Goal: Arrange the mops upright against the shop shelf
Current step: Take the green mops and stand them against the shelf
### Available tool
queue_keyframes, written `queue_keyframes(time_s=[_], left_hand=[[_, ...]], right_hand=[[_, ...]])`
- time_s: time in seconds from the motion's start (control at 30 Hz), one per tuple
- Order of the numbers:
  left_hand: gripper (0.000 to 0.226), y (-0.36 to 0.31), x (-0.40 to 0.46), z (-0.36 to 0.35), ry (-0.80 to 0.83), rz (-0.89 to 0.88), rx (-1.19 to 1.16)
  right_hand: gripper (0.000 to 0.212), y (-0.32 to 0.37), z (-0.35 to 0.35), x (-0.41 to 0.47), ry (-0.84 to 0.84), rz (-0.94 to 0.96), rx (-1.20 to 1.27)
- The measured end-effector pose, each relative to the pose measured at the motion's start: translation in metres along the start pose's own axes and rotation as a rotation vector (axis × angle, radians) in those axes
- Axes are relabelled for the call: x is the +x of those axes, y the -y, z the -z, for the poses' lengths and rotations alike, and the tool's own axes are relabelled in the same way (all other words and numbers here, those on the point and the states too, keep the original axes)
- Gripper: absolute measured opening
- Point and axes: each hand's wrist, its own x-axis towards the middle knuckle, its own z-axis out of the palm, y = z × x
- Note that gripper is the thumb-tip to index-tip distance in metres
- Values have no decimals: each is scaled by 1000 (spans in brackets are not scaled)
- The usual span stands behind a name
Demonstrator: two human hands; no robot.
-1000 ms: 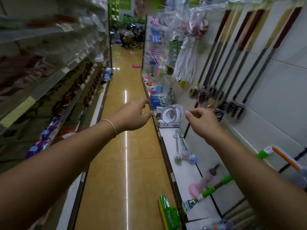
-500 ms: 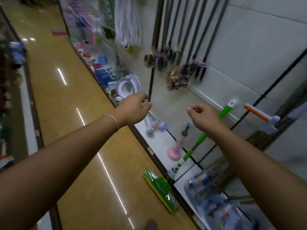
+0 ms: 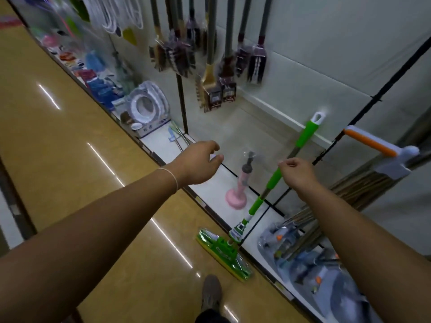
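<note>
Now the green mop point(image 3: 275, 178) leans against the shelf point(image 3: 210, 183), head on the floor; the view has swung down to it since a second ago. Right hand point(image 3: 297, 174) hovers beside its handle, fingers curled, empty; left hand point(image 3: 200, 163) relaxed. Pink plunger point(image 3: 239, 190) stands close by

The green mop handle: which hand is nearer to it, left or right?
Right. The right hand is just beside the green mop handle, on its right. The left hand is farther left, beyond the pink plunger.
</note>
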Motion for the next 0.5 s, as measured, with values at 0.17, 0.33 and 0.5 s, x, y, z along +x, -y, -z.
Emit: queue_keyframes(time_s=[0.17, 0.33, 0.5], left_hand=[[38, -1, 43, -40, 55, -46, -50], [36, 0, 81, -80, 111, -145, -67], [34, 13, 117, -110, 156, -206, -98]], right_hand=[[27, -29, -2, 51, -31, -83, 9], [36, -51, -9, 93, -51, -154, 9], [27, -64, -16, 132, -45, -216, -2]])
